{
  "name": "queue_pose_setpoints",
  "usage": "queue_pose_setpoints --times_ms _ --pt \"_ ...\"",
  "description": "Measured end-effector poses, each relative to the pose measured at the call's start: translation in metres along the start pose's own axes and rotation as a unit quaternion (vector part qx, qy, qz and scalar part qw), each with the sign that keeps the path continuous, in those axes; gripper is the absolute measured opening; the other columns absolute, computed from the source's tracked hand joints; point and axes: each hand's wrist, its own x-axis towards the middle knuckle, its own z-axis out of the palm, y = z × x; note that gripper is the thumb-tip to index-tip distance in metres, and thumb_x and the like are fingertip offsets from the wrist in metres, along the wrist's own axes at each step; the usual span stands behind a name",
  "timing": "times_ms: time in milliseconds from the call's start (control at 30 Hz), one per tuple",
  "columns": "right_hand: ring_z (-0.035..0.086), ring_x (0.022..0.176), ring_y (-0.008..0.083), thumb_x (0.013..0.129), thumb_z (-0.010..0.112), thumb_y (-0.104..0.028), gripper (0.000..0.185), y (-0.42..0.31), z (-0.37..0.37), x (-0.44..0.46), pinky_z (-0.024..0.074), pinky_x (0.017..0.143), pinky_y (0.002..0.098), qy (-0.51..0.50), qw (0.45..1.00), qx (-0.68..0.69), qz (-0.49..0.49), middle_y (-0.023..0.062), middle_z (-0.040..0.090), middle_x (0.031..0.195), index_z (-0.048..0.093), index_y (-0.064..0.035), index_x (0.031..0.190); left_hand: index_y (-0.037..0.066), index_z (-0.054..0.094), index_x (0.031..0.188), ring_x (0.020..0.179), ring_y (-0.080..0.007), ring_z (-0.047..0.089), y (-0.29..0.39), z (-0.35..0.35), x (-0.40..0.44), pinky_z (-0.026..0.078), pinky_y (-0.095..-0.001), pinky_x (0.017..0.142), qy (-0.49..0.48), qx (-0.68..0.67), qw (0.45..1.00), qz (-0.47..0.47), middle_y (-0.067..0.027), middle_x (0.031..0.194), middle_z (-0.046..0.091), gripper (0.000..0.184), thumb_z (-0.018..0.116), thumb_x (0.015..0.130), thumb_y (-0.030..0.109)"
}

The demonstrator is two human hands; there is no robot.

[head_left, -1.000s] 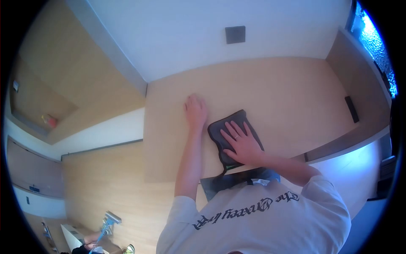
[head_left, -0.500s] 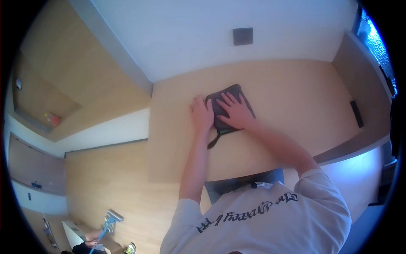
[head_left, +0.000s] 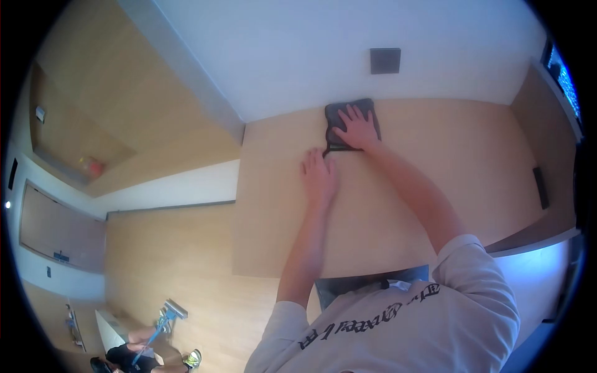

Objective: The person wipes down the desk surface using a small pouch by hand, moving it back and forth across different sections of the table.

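Observation:
A dark zip pouch with a wrist strap lies flat on the wooden tabletop, close to the wall. My right hand rests palm down on the pouch with its fingers spread, covering its middle and right part. Nearer to me, my left hand lies on the tabletop just below the pouch's left corner. Its fingers are stretched out, with the tips close to the strap; whether they touch it I cannot tell. Neither hand grips anything.
A square plate is on the wall behind the table. A black bar sits by the right side panel. A chair is at the front edge. At lower left, another person holds a blue-handled mop.
The pouch has slid away from me toward the wall and turned a little, with my right hand on it. My left hand has gone from the pouch's left side to below its corner.

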Motion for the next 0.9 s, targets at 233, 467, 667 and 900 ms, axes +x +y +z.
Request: queue_pose_setpoints --times_ms 233,467,667,900 --pt "0.016 0.144 0.0276 0.091 0.038 -0.059 0.072 0.013 0.007 -0.017 0.0102 0.114 0.0566 0.008 1.0 0.006 0.013 0.0115 0.022 0.155 0.031 -0.0156 0.147 0.002 0.048 0.129 0.135 -0.0311 0.036 0.005 0.018 -0.01 0.02 -0.0496 0.112 0.018 0.0 1.0 0.015 -0.0188 0.138 0.046 0.047 0.048 0.094 0.033" --pt "0.018 0.144 0.0283 0.092 0.04 -0.056 0.069 0.015 0.005 -0.063 0.0113 0.114 0.0557 0.017 1.0 0.007 0.001 0.0126 0.024 0.154 0.032 -0.0141 0.147 0.0 0.049 0.128 0.131 -0.0328 0.039 0.005 0.023 -0.008 0.021 -0.0487 0.112 0.021 -0.022 1.0 0.003 -0.021 0.133 0.05 0.047 0.049 0.093 0.033" --pt "0.02 0.143 0.0281 0.093 0.039 -0.054 0.067 0.019 0.004 -0.127 0.0126 0.114 0.0553 0.021 0.998 -0.011 -0.052 0.0128 0.025 0.154 0.033 -0.0143 0.146 0.002 0.049 0.128 0.129 -0.0328 0.042 0.001 0.029 -0.002 0.022 -0.0471 0.111 0.035 -0.027 0.999 0.001 -0.0209 0.132 0.051 0.046 0.051 0.092 0.03" --pt "0.019 0.143 0.0294 0.093 0.041 -0.052 0.066 0.021 -0.008 -0.205 0.012 0.114 0.0552 0.017 0.995 -0.01 -0.102 0.0139 0.025 0.153 0.031 -0.0143 0.147 0.001 0.051 0.126 0.126 -0.0321 0.045 -0.003 0.029 -0.007 0.025 -0.0461 0.109 0.031 -0.038 0.999 0.024 -0.0194 0.129 0.053 0.043 0.051 0.092 0.027"
